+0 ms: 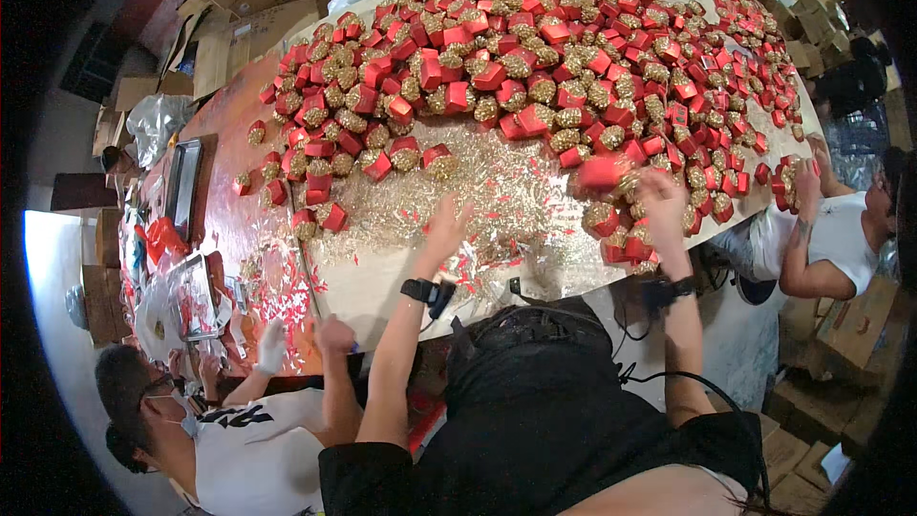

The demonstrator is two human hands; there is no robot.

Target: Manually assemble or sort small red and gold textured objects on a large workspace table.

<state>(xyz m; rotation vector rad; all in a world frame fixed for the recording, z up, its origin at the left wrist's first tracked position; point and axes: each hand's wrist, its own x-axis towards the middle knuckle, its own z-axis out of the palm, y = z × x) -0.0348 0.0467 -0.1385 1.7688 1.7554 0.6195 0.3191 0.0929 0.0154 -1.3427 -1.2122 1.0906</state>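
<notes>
A red and gold piece (600, 173) is by the right hand (661, 203), over the near right part of the bench (358, 291). One end is red, smooth and a bit shiny, like a little box. The other end is gold, round and bumpy. It looks blurry, so its edges are soft. The right fingers are bent in and sit close to the gold end. I cannot tell if they hold it tight.

The left hand (445, 229) is over the gold bits (506, 182) in front of the person. Its fingers are apart, with nothing in them.

A big heap (489, 75) of the same kind of piece fills the far side of the bench and runs down the right side. The pieces point every way, some red side up, some gold side up. Small red scraps (287, 306) lie on the left part.
</notes>
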